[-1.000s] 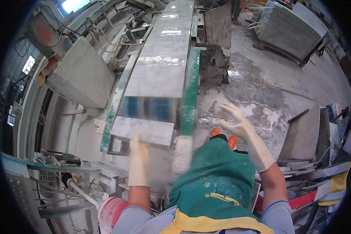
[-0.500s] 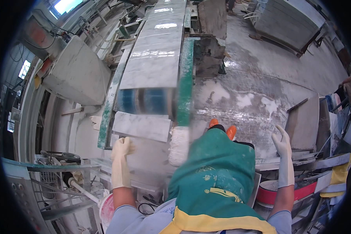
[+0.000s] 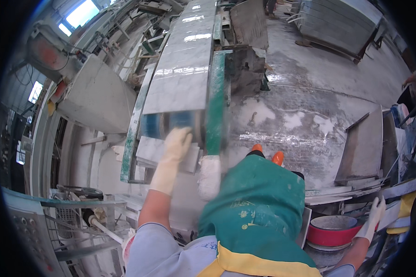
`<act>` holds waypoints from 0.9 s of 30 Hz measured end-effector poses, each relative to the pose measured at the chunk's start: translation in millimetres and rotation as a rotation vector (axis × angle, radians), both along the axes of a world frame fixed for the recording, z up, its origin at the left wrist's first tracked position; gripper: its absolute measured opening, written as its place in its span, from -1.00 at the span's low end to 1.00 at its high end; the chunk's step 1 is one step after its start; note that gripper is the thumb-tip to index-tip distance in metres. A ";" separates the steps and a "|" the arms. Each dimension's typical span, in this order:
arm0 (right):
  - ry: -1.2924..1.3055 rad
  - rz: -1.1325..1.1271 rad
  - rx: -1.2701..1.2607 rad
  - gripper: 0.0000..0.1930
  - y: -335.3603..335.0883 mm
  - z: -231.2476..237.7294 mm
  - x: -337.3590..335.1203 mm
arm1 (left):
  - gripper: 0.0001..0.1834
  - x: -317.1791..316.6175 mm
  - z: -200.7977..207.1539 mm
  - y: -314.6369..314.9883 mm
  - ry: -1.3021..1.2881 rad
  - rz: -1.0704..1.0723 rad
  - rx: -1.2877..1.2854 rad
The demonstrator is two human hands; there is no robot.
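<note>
White rubber gloves cover both my hands. My left hand is over the stacked marble-look pieces at the near end of the roller conveyor. Its fingers bend forward and their tips are hidden, so any grip does not show. Just beyond it, a long polished white-grey marble slab lies on the conveyor, and blue rollers show between slab and pieces. At the far right, my right hand hangs out beside the red basin, fingers stretched and nothing visible in them.
A green rail runs along the conveyor's right side, its near end in a white wrapping. Boards lean at the right. A control panel stands at the near left. The floor is wet with white residue.
My left hand has moved forward and right, over the pieces by the rollers. My right hand has dropped back and outward to the right, past the red basin.
</note>
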State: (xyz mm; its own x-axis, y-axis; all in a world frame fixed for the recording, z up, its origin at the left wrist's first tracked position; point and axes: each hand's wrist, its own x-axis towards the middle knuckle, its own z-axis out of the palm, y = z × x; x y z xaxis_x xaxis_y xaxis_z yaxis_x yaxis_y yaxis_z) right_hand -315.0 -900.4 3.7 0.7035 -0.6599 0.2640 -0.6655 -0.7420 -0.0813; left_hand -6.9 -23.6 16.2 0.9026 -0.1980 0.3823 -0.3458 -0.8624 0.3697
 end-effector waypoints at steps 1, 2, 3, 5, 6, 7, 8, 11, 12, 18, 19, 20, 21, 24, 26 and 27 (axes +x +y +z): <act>-0.031 -0.062 0.006 -0.49 -11.0 -5.0 -22.3 | -0.80 1.0 -4.4 14.4 0.065 0.016 0.005; -0.040 -0.154 0.008 -0.48 -19.6 -9.6 -42.8 | -0.82 -0.5 -9.2 27.5 0.119 0.047 0.027; -0.089 -0.154 0.077 -0.49 -23.6 -14.9 -63.1 | -0.84 -0.1 -12.7 40.4 0.108 0.010 0.053; -0.032 -0.085 -0.116 -0.50 -21.6 -33.6 -88.0 | -0.83 -1.5 -20.2 57.3 0.168 0.018 0.163; 0.040 -0.129 -0.179 -0.51 -20.0 -39.2 -96.5 | -0.81 -1.3 -22.5 62.7 0.191 0.034 0.242; -0.071 -0.119 -0.153 -0.53 -19.2 -43.3 -99.9 | -0.78 -0.2 -23.3 66.4 0.173 0.021 0.310; -0.094 -0.090 -0.182 -0.53 -17.2 -46.6 -101.1 | -0.75 1.0 -23.8 67.9 0.144 0.042 0.346; -0.124 -0.185 -0.124 -0.54 -9.5 -47.4 -102.4 | -0.57 6.1 -24.9 65.9 0.070 0.066 0.411; -0.104 -0.202 -0.141 -0.54 -7.1 -46.7 -102.1 | -0.55 7.7 -26.2 64.0 0.120 0.102 0.471; -0.136 -0.174 -0.135 -0.54 3.9 -44.4 -99.9 | -0.44 7.1 -30.9 73.2 0.325 0.197 0.698; -0.142 -0.176 -0.136 -0.54 5.3 -44.8 -99.5 | -0.45 4.5 -32.7 76.0 0.295 0.174 0.641; -0.147 -0.220 -0.105 -0.54 6.6 -45.3 -99.4 | -0.45 1.0 -34.9 78.9 0.266 0.151 0.583; -0.140 -0.178 -0.143 -0.54 7.7 -45.6 -99.1 | -0.46 -2.1 -37.7 81.1 0.239 0.133 0.527; -0.120 -0.185 -0.165 -0.54 11.6 -45.6 -99.7 | -0.49 -9.8 -48.7 84.5 0.087 0.148 0.304; -0.104 -0.236 -0.145 -0.54 14.5 -45.5 -99.8 | -0.51 -12.8 -55.7 85.0 0.058 0.183 0.228; -0.116 -0.211 -0.153 -0.54 16.3 -45.2 -100.1 | -0.51 -13.2 -57.9 85.4 0.034 0.182 0.201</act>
State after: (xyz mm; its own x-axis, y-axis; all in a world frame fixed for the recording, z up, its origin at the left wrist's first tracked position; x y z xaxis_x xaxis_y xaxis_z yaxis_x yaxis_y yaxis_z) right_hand -415.0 -884.1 -41.5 0.5135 -0.7351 0.4427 -0.7995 -0.5972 -0.0641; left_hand -20.1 61.8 -41.7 0.9419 -0.0998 0.3208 -0.1683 -0.9666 0.1932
